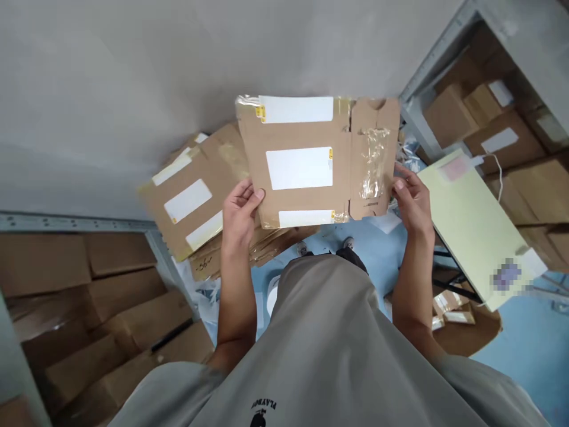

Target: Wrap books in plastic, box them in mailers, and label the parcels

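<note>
Stretched between my two hands is a flattened cardboard box (306,136) with white labels, small yellow stickers and shiny clear tape on its right flap. My left hand (241,210) pinches its lower left edge, thumb on the front face. At the right edge of the flap, my right hand (411,196) grips with thumb and fingers. Behind my left hand lies a stack of flattened cardboard (222,157), the top sheet also carrying white labels. The held box partly covers that stack.
Shelves of brown boxes (120,320) stand at the left, with more boxes (484,118) on a rack at the right. A pale yellow table (471,219) is right of me, above an open carton (480,338) holding small packages. A grey wall (178,59) rises ahead.
</note>
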Demonstrator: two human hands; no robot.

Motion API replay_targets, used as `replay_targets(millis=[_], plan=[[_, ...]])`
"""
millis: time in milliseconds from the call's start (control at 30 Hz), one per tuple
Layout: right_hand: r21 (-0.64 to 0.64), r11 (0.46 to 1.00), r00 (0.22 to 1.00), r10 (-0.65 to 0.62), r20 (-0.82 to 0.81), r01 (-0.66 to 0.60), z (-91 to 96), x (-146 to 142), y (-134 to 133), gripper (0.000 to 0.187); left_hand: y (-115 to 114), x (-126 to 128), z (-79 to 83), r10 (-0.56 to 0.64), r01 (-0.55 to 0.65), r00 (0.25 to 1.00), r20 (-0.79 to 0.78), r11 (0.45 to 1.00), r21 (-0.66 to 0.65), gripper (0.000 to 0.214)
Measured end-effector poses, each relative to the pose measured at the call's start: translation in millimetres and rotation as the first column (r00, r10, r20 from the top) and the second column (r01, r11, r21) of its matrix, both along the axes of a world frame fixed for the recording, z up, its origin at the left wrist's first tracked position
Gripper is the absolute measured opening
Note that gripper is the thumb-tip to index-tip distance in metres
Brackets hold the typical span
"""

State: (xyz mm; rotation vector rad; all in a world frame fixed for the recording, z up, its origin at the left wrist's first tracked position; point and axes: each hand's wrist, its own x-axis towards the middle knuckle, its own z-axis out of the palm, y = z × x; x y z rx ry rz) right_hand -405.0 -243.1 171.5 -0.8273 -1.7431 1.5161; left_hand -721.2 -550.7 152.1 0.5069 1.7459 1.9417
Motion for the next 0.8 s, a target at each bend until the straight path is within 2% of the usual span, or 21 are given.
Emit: replay_targets(millis=[167,267,367,467,600,700,800], plan=[[-0.067,0.961,0.962,-0.271,-0.027,0.269,-21.3,92.1,26.0,0.062,95.5,55.5,-3.1,-0.296,0.291,0.950,-0.101,0.955,-0.060,0.069],[-0.119,0.910,0.914,-0.404,-0.042,0.397,-35.9,148.2,39.3,0.063,151.0,93.8,-6.7,-0.406,0.391,0.902,-0.149,0.912,-0.123,0.057],[-0.126,0.861,0.864,-0.501,-0.047,0.492,-43.9,205.3,53.7,0.065,210.3,132.6,-14.6,-0.490,0.472,0.862,-0.131,0.869,-0.147,0.057],[-0.107,0.817,0.820,-0.572,-0.024,0.567,-46.4,259.2,68.7,0.063,274.4,175.8,-27.5,-0.562,0.552,0.824,-0.068,0.825,-0.122,0.068],[-0.116,0.774,0.780,-0.626,0.002,0.622,-51.6,322.9,87.6,0.060,353.8,239.1,-48.6,-0.619,0.606,0.781,-0.085,0.784,-0.138,0.065],[-0.135,0.748,0.758,-0.650,0.051,0.650,-63.3,364.6,99.7,0.059,399.0,280.0,-63.7,-0.654,0.635,0.752,-0.082,0.752,-0.175,0.063],[-0.111,0.710,0.719,-0.684,0.122,0.695,-82.5,398.0,111.7,0.055,433.9,309.2,-78.4,-0.712,0.688,0.701,-0.042,0.691,-0.222,0.060]])
